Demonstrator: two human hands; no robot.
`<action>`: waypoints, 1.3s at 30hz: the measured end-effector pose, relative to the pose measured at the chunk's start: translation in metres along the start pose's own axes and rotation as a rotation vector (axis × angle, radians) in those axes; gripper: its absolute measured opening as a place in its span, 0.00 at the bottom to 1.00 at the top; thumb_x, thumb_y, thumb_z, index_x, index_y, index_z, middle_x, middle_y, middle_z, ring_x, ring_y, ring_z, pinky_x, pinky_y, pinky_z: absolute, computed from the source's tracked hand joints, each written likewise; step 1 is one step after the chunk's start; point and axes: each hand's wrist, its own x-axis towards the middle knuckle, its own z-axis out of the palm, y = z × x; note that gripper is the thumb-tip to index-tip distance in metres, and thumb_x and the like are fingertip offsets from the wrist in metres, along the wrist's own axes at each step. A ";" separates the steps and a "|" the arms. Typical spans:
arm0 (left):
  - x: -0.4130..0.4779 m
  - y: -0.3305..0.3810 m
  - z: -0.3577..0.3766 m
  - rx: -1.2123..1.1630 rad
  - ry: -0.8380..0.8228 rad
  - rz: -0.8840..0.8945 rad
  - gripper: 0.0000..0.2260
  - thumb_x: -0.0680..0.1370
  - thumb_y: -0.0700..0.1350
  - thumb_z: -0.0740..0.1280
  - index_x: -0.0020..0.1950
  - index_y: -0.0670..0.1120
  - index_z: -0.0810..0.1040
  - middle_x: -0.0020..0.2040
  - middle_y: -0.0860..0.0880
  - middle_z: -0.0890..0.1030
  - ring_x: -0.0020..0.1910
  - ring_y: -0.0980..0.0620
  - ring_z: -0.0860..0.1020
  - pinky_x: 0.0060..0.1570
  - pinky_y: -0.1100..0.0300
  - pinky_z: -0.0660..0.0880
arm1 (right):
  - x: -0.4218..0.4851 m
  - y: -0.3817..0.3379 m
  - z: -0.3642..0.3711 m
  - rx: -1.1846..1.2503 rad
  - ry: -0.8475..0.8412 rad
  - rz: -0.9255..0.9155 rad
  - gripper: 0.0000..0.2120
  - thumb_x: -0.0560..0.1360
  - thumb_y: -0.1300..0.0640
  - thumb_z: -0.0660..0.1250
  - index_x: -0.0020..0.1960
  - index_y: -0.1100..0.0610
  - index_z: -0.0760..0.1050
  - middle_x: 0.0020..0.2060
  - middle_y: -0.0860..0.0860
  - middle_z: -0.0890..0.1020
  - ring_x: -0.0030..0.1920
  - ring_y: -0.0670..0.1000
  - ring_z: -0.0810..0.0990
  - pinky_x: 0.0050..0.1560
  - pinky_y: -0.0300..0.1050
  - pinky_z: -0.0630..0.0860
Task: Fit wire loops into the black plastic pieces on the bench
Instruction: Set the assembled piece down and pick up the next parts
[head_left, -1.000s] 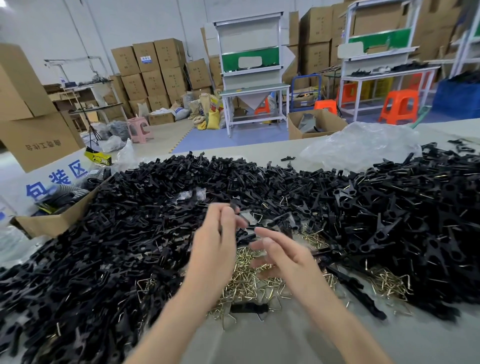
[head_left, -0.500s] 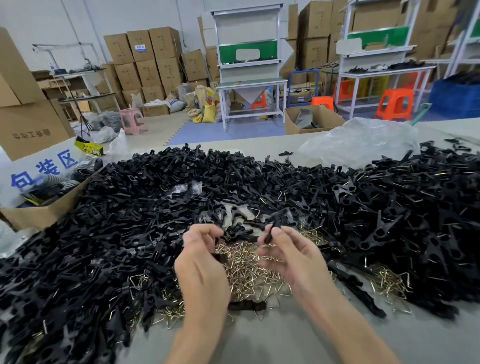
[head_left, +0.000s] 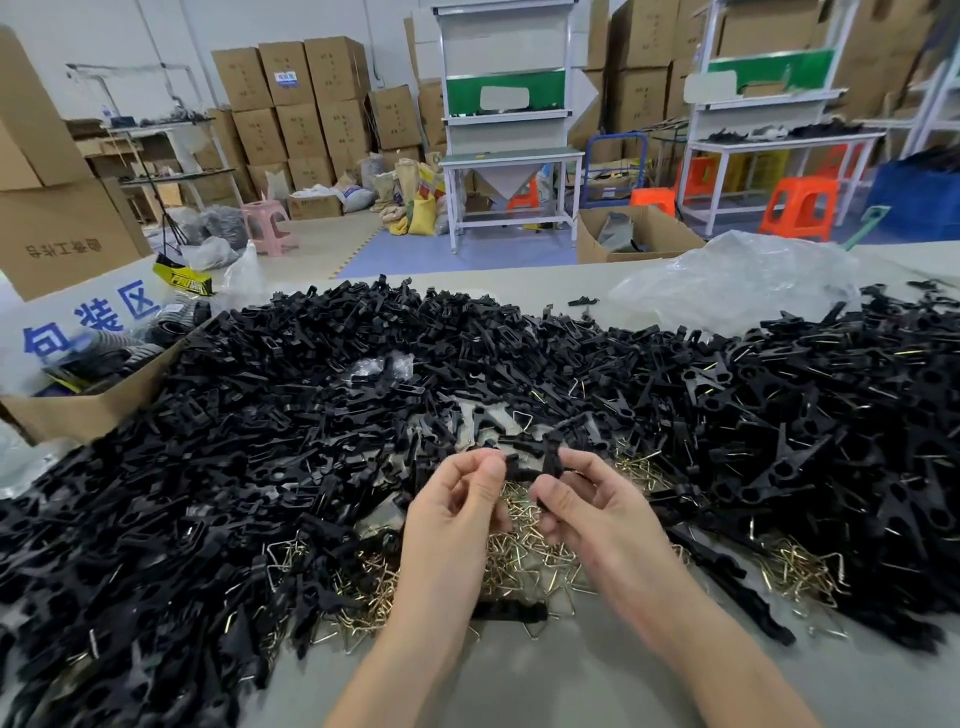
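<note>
A wide heap of black plastic pieces (head_left: 270, 447) covers the grey bench (head_left: 519, 675). Brass-coloured wire loops (head_left: 530, 566) lie in a pile near the front, under my hands. My left hand (head_left: 452, 525) pinches one end of a small black plastic piece (head_left: 524, 474) between thumb and fingertips. My right hand (head_left: 597, 514) grips a second black plastic piece (head_left: 551, 453), held upright against the first. The two hands nearly touch above the loops. Whether a wire loop is between the fingers cannot be told.
An open cardboard box (head_left: 93, 410) stands at the bench's left edge. A crumpled clear plastic bag (head_left: 737, 280) lies at the back right. More wire loops (head_left: 800, 571) sit at the right front. Another black piece (head_left: 509, 610) lies in front of the loop pile. Workbenches, stools and stacked cartons fill the room beyond.
Both hands dropped from above the heap toward the loop pile, then came together. Each hand picked up a black piece; the pieces now meet between the fingertips.
</note>
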 end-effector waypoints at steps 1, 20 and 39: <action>0.000 -0.002 0.000 -0.009 -0.013 -0.014 0.07 0.76 0.55 0.70 0.51 0.57 0.84 0.35 0.53 0.80 0.37 0.53 0.77 0.44 0.60 0.76 | 0.000 0.001 0.000 0.003 -0.002 0.010 0.24 0.64 0.49 0.83 0.58 0.50 0.82 0.40 0.53 0.82 0.35 0.48 0.79 0.37 0.38 0.78; -0.004 0.001 0.005 0.067 0.045 0.067 0.13 0.79 0.40 0.71 0.51 0.61 0.83 0.36 0.55 0.83 0.30 0.58 0.77 0.32 0.70 0.73 | 0.004 0.003 -0.006 0.099 0.082 0.131 0.11 0.80 0.64 0.66 0.53 0.55 0.87 0.45 0.53 0.87 0.42 0.46 0.84 0.43 0.39 0.82; -0.002 0.000 0.004 0.062 0.046 0.022 0.12 0.81 0.38 0.67 0.55 0.55 0.83 0.50 0.57 0.86 0.48 0.61 0.83 0.46 0.71 0.76 | -0.001 0.002 -0.005 -0.036 0.017 0.111 0.13 0.75 0.64 0.73 0.55 0.50 0.84 0.47 0.52 0.86 0.52 0.54 0.86 0.51 0.46 0.83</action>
